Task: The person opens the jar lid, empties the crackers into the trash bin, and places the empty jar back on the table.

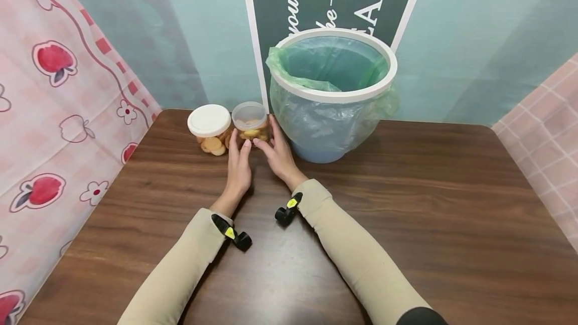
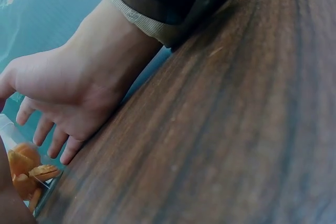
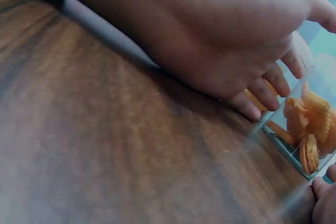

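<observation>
A small clear jar (image 1: pixel 250 114) with yellow-brown biscuits in its lower part stands at the back left of the table, between both hands. My left hand (image 1: pixel 238 169) is at its left side and my right hand (image 1: pixel 281 157) at its right, fingers mostly straight. The thumbs are near the jar's front. In the left wrist view, the right hand's fingers (image 2: pixel 58 142) spread beside the biscuits (image 2: pixel 23 166). The right wrist view has the left hand's fingers (image 3: pixel 262 93) close by the jar's wall. Whether every finger touches the jar, I cannot tell.
Left of the clear jar stands a second jar of biscuits with a white lid (image 1: pixel 209 120). To the right is a blue-grey bin (image 1: pixel 316 149) with a white rim and a green bag liner (image 1: pixel 307 79). A teal curtain (image 1: pixel 189 39) hangs behind the brown wooden table (image 1: pixel 429 189).
</observation>
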The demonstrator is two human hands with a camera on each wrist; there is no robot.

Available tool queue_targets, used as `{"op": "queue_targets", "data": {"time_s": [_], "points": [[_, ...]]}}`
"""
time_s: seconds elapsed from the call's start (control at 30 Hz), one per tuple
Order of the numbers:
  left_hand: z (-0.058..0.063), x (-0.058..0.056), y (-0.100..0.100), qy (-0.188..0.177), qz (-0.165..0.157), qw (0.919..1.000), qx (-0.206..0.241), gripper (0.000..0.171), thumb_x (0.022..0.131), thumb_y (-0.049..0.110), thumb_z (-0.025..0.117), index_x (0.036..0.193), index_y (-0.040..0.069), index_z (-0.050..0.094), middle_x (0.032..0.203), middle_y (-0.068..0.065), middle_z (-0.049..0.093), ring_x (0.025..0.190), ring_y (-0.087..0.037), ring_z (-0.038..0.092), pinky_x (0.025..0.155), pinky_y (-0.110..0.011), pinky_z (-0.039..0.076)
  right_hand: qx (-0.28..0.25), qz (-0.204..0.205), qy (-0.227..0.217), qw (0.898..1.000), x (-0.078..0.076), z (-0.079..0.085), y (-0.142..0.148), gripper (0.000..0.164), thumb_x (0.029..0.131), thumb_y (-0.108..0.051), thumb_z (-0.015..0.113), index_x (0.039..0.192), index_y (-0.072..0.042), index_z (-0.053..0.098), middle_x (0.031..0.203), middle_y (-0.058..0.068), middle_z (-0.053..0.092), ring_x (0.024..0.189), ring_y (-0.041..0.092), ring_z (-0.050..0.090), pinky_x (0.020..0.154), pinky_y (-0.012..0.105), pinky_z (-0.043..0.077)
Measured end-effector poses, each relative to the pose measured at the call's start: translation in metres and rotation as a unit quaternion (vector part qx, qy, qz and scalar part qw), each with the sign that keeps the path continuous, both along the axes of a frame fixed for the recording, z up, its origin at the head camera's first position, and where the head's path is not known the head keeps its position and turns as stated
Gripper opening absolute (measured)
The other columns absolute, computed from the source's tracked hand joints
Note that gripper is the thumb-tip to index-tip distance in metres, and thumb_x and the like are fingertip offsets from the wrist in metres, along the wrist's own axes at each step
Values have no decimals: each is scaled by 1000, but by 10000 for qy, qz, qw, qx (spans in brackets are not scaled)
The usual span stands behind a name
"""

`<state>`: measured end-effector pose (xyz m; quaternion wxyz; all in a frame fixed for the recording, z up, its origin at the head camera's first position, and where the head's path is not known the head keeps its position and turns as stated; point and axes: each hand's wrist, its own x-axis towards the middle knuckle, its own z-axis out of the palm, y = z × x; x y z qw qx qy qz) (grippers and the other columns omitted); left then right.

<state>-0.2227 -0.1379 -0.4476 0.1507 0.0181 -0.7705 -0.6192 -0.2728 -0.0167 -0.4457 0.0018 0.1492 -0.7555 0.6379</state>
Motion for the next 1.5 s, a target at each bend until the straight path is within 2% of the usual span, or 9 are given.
{"op": "queue_targets", "data": {"time_s": [0.27, 0.5, 0.73, 0.83, 0.9, 1.03, 1.13, 1.33, 1.5], "points": [[0, 1, 4, 77, -53, 9999, 74, 66, 107, 33, 39, 162, 7, 15, 170, -13, 17, 156, -27, 23, 127, -45, 21, -4, 228, 60, 9997, 2, 1, 7, 84, 96, -25, 63, 164, -23, 15, 169, 5, 25, 153, 24, 30, 123, 49, 29], [2, 6, 0, 33, -25, 9998, 178, 64, 107, 25, 38, 161, 2, 14, 169, -18, 17, 155, -33, 22, 126, -48, 21, 331, 383, 242, 9984, 12, -2, 7, 88, 97, -23, 67, 164, -17, 12, 170, 6, 20, 155, 23, 25, 121, 51, 32], [37, 31, 6, 67, -88, 9997, 196, 64, 104, 16, 38, 158, -9, 15, 165, -28, 21, 153, -42, 24, 125, -53, 21, 717, 527, 427, 9951, 25, -1, 11, 90, 94, -24, 68, 164, -17, 11, 170, 8, 19, 155, 23, 26, 121, 46, 34], [42, 36, 8, 103, -121, 9996, 236, 64, 103, 15, 38, 157, -10, 15, 164, -29, 21, 153, -42, 24, 125, -54, 20, 775, 492, 517, 9944, 30, -3, 13, 91, 93, -23, 70, 164, -15, 14, 168, 11, 24, 152, 25, 31, 120, 46, 35], [37, 33, 8, 119, -126, 9995, 271, 64, 103, 14, 38, 157, -9, 15, 164, -29, 21, 153, -42, 23, 125, -54, 19, 767, 379, 571, 9947, 31, -3, 14, 88, 92, -22, 70, 163, -14, 17, 165, 12, 28, 150, 26, 35, 121, 45, 34], [16, 20, 5, 180, -119, 9991, 369, 63, 103, 16, 38, 158, -6, 17, 164, -27, 23, 153, -40, 24, 126, -52, 19, 680, 44, 551, 9962, 33, -4, 17, 82, 91, -22, 70, 160, -12, 26, 160, 14, 37, 147, 29, 40, 122, 43, 33], [3, 12, 3, 342, -72, 9986, 394, 62, 104, 18, 39, 159, -2, 18, 164, -25, 25, 152, -37, 27, 126, -49, 20, 563, -31, 476, 9973, 33, -4, 17, 80, 91, -23, 69, 158, -11, 28, 157, 15, 38, 146, 29, 41, 121, 41, 34], [-1, 10, 2, 576, 54, 9981, 211, 62, 104, 25, 40, 159, 2, 21, 164, -21, 27, 151, -34, 27, 126, -50, 20, 403, -127, 293, 9987, 32, -1, 17, 80, 91, -23, 68, 159, -10, 26, 147, 18, 45, 137, 32, 49, 117, 44, 39], [-1, 9, 0, 604, 136, 9979, 180, 62, 105, 26, 38, 159, 1, 22, 163, -21, 27, 152, -32, 26, 126, -50, 20, 1062, -191, 225, 9939, 32, -2, 16, 88, 90, -30, 70, 162, -16, 22, 143, 14, 48, 131, 30, 54, 113, 43, 43]]}}
